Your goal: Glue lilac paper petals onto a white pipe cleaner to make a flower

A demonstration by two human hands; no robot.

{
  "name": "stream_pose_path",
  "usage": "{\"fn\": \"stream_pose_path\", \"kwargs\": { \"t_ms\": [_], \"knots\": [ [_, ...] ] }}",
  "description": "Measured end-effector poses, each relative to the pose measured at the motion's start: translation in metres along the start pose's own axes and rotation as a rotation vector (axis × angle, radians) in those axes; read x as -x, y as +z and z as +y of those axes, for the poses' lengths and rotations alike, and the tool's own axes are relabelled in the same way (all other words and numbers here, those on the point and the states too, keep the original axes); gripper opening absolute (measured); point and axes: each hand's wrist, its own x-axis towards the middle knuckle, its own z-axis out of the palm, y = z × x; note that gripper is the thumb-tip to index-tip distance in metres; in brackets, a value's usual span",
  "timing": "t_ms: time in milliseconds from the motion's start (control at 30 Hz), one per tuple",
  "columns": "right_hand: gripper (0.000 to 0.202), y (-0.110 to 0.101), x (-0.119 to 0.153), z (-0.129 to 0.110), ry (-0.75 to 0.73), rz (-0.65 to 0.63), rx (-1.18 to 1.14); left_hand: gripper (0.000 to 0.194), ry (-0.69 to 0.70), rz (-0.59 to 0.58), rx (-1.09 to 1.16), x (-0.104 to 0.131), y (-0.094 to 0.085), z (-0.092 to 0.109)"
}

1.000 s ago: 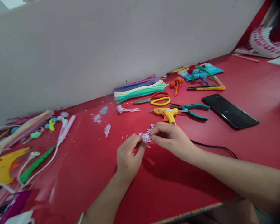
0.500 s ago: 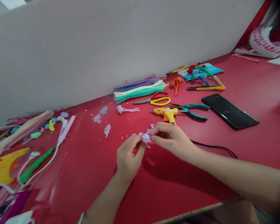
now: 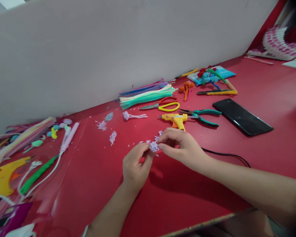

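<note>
A small lilac pipe-cleaner flower head (image 3: 154,147) is pinched between the thumb and fingers of my left hand (image 3: 136,166). My right hand (image 3: 182,146) is closed, its thumb and index fingertips touching the flower head's right side. Whether a separate tiny piece sits between those fingertips is too small to make out. Loose lilac clippings (image 3: 160,133) lie just behind the fingers. Past my right hand is a yellow glue gun (image 3: 176,119), partly covered by it. Another lilac flower with stems (image 3: 134,116) lies farther back.
Scissors (image 3: 162,105), teal-handled pliers (image 3: 202,115) and a black phone (image 3: 243,117) lie beyond my hands. Bundled pipe cleaners (image 3: 148,95) rest near the white partition (image 3: 113,49). At left are another yellow glue gun (image 3: 6,174), a pink-handled tool (image 3: 69,138) and cords. The red table's front edge (image 3: 207,223) is close.
The hands hold nearly the same pose at the flower head. The whole view has shifted very slightly; nothing else has visibly moved.
</note>
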Motion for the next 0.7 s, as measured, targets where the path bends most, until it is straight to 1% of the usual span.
{"fn": "stream_pose_path", "kwargs": {
  "t_ms": [233,433,600,700],
  "knots": [
    [0.011,0.0003,-0.0007,0.0004,-0.023,-0.003,0.011,0.013,0.052,-0.002,-0.043,-0.0002,-0.0007,-0.0022],
    [0.010,-0.0001,-0.0007,0.0004,-0.019,-0.007,0.011,0.013,0.008,-0.001,-0.015,-0.0005,-0.0004,-0.0016],
    [0.012,-0.0003,-0.0006,0.0018,0.010,0.032,-0.024,0.011,-0.024,-0.007,0.017,-0.0006,-0.0014,0.0003],
    [0.011,0.0003,-0.0003,0.0011,0.033,0.017,-0.035,0.011,-0.042,0.003,0.022,-0.0009,-0.0013,0.0010]
  ]
}}
